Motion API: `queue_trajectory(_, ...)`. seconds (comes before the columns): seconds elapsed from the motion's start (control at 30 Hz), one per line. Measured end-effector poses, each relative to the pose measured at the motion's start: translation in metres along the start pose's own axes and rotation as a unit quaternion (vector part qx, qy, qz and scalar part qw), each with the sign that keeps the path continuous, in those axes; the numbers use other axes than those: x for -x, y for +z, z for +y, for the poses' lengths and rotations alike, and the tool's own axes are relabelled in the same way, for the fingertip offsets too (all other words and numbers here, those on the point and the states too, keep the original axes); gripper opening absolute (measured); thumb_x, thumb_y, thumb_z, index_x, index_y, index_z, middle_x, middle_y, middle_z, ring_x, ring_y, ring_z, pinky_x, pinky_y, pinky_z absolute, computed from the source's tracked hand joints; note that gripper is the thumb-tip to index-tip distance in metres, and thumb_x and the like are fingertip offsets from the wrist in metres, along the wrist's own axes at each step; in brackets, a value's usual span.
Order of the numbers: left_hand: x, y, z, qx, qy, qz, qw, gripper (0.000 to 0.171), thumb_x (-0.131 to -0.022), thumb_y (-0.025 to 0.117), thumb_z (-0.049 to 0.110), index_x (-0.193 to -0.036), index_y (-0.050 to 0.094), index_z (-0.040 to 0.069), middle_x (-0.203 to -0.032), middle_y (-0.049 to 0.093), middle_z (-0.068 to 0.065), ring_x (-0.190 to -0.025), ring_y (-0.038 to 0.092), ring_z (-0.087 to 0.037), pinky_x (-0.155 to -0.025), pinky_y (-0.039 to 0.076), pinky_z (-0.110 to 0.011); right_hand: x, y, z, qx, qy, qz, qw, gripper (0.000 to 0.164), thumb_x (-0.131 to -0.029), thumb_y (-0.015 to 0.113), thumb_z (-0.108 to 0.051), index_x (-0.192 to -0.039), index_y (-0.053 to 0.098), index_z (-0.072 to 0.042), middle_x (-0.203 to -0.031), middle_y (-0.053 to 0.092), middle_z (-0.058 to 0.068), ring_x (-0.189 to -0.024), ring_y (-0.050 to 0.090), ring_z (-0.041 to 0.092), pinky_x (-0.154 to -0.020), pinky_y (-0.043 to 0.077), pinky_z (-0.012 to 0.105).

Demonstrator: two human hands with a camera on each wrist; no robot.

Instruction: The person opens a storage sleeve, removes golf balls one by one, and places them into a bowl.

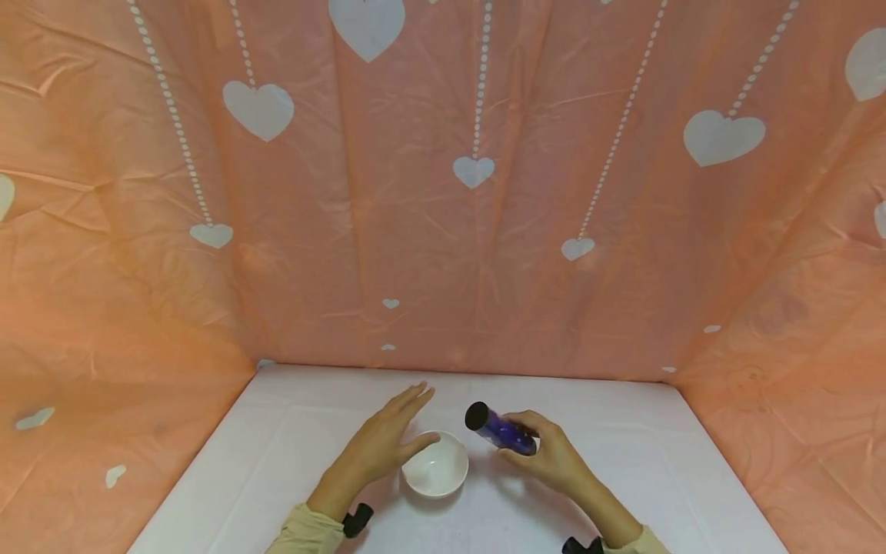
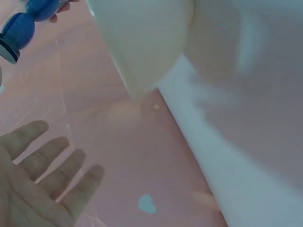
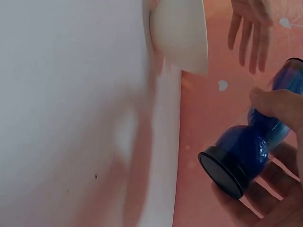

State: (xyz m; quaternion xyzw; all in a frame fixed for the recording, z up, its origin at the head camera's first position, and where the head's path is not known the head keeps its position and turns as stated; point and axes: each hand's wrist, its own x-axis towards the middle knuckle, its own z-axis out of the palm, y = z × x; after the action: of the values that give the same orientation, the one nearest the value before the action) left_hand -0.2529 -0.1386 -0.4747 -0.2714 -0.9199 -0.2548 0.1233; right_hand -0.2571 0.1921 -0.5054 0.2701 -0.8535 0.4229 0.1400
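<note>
My right hand (image 1: pixel 557 460) grips a blue hourglass (image 1: pixel 500 429) with black end caps, thumb on one side and fingers round the other. In the head view it is tilted, one cap toward the upper left. The right wrist view shows its two rounded bulbs (image 3: pixel 244 149) and narrow waist. A white bowl (image 1: pixel 443 471) stands upright on the table, to the left of the hourglass. At the bowl's left side is my left hand (image 1: pixel 379 445), holding nothing, its fingers extended and its thumb over the rim in the head view. The left wrist view shows its spread fingers (image 2: pixel 49 156).
A white tabletop (image 1: pixel 263 431) lies under everything. Orange-pink sheeting (image 1: pixel 415 254) printed with white hearts closes off the back and both sides. Each wrist carries a small black device (image 1: pixel 358 521), close to light sleeves (image 1: pixel 308 532).
</note>
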Motion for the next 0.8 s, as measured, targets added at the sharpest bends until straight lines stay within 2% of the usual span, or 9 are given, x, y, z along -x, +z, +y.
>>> queue_trajectory(0.13, -0.002, 0.001, 0.007, 0.014, 0.030, 0.021, 0.9992, 0.073, -0.101, 0.072, 0.052, -0.162, 0.049, 0.019, -0.167, 0.047, -0.002, -0.149, 0.050, -0.031, -0.115, 0.051, -0.057, 0.000, 0.003, -0.004, 0.005, -0.008, -0.005, 1.000, 0.047, -0.081, 0.095, -0.011, -0.124, 0.075, -0.013, -0.117, 0.076, -0.002, -0.104, 0.070, 0.011, -0.090, 0.064, 0.033)
queue_trajectory(0.23, -0.005, 0.003, 0.011, 0.022, 0.074, 0.041, 0.9961, 0.069, -0.100, 0.078, 0.042, -0.160, 0.052, 0.018, -0.162, 0.053, -0.003, -0.145, 0.055, -0.029, -0.115, 0.052, -0.052, -0.001, 0.005, -0.008, 0.004, 0.002, -0.012, 1.000, 0.047, -0.082, 0.095, -0.012, -0.124, 0.075, -0.013, -0.119, 0.077, 0.000, -0.105, 0.071, 0.013, -0.091, 0.064, 0.034)
queue_trajectory(0.37, -0.010, 0.006, 0.014, 0.032, 0.137, 0.062, 0.9881, 0.066, -0.098, 0.082, 0.029, -0.157, 0.055, 0.015, -0.156, 0.059, -0.005, -0.141, 0.060, -0.027, -0.114, 0.054, -0.045, -0.002, 0.007, -0.012, 0.006, 0.017, -0.025, 1.000, 0.047, -0.083, 0.094, -0.015, -0.126, 0.075, -0.015, -0.122, 0.078, 0.002, -0.108, 0.072, 0.016, -0.095, 0.063, 0.037)
queue_trajectory(0.57, -0.013, 0.006, 0.017, 0.038, 0.206, 0.072, 0.9752, 0.063, -0.096, 0.083, 0.015, -0.153, 0.059, 0.010, -0.151, 0.064, -0.008, -0.135, 0.064, -0.026, -0.110, 0.057, -0.040, -0.003, 0.011, -0.015, -0.003, 0.021, -0.042, 0.999, 0.046, -0.086, 0.093, -0.017, -0.128, 0.074, -0.015, -0.124, 0.077, 0.004, -0.110, 0.073, 0.020, -0.096, 0.063, 0.036)
queue_trajectory(0.67, -0.014, 0.007, 0.017, 0.043, 0.223, 0.065, 0.9716, 0.062, -0.095, 0.082, 0.009, -0.152, 0.058, 0.008, -0.149, 0.065, -0.009, -0.133, 0.066, -0.026, -0.109, 0.058, -0.037, -0.003, 0.012, -0.017, -0.009, 0.021, -0.041, 0.999, 0.046, -0.086, 0.093, -0.018, -0.127, 0.074, -0.014, -0.123, 0.077, 0.005, -0.109, 0.074, 0.021, -0.095, 0.063, 0.035)
queue_trajectory(0.8, -0.015, 0.009, 0.017, 0.058, 0.224, 0.053, 0.9715, 0.062, -0.094, 0.080, 0.002, -0.151, 0.058, 0.006, -0.146, 0.066, -0.010, -0.125, 0.070, -0.025, -0.104, 0.060, -0.032, -0.003, 0.012, -0.019, -0.014, 0.023, -0.041, 0.999, 0.045, -0.086, 0.093, -0.018, -0.127, 0.075, -0.015, -0.121, 0.078, 0.005, -0.103, 0.073, 0.015, -0.090, 0.063, 0.031)
